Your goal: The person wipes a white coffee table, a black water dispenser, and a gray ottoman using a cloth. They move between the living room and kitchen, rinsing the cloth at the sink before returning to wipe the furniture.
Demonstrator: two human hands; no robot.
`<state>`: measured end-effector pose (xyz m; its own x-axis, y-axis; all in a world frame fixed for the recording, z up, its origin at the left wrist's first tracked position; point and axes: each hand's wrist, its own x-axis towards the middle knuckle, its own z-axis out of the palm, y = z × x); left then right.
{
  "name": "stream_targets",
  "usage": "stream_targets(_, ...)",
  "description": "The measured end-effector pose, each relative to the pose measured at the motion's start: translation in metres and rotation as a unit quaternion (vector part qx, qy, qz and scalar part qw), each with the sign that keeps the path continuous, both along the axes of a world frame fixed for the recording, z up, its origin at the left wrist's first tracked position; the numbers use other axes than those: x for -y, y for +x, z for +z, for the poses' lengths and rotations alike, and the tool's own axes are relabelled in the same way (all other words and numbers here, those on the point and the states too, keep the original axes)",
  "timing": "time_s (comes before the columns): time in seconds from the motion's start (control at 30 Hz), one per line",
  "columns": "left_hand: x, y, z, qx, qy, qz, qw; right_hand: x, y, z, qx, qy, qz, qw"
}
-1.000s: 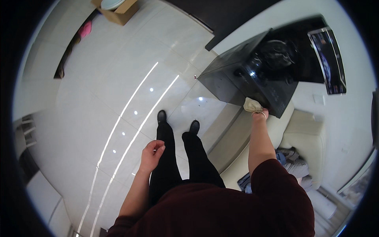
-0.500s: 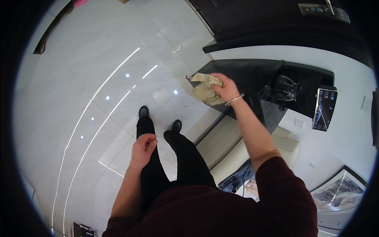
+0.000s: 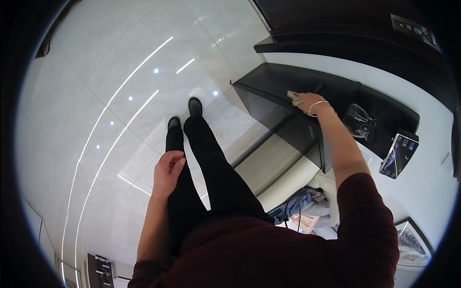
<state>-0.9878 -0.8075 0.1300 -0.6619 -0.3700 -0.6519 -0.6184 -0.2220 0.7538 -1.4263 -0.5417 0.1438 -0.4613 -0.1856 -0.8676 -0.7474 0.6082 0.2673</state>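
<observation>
My right hand [image 3: 311,102] is closed on a beige cloth [image 3: 294,98], now bunched and mostly covered by the fingers. Hand and cloth are down at the dark top of a black cabinet [image 3: 269,77]; a bracelet circles that wrist. Farther right on the same dark surface stands a clear glass jug [image 3: 357,121]. My left hand [image 3: 169,169] hangs in the air before my left leg, its fingers curled in and the thumb against them. Nothing shows in it.
A small lit screen [image 3: 398,156] stands at the right end of the cabinet. Nearer me is a cream seat [image 3: 273,175] with clothes [image 3: 302,204] and a dark cable on it. A dark door ledge [image 3: 307,44] runs behind the cabinet. My shoes [image 3: 195,106] stand on glossy tiles.
My right hand has moved right with the cloth, from the cabinet's left edge onto its top. The cloth is more bunched. One foot has stepped forward; my left hand stays about where it was.
</observation>
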Motion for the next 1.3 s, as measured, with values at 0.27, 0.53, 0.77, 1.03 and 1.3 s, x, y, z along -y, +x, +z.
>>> stream_targets(0.27,-0.018,-0.011,-0.008,-0.013,0.013,0.023,1.0,-0.009,0.08,-0.078,-0.015,-0.1,0.275,0.956)
stream_targets(0.53,-0.054,0.016,-0.061,0.007,-0.007,-0.059,0.998,-0.012,0.08,-0.149,-0.127,-0.074,0.193,0.97)
stream_targets(0.77,-0.107,0.025,-0.133,0.044,0.044,-0.073,0.995,-0.015,0.075,-0.273,-0.133,-0.061,0.21,0.967)
stream_targets(1.03,-0.111,0.017,-0.183,0.052,-0.006,-0.193,0.98,-0.009,0.072,-0.456,-0.135,-0.051,0.196,0.97)
stream_targets(1.3,-0.104,-0.009,-0.172,-0.009,0.011,-0.215,0.976,-0.067,0.099,-0.529,-0.181,-0.015,0.399,0.899)
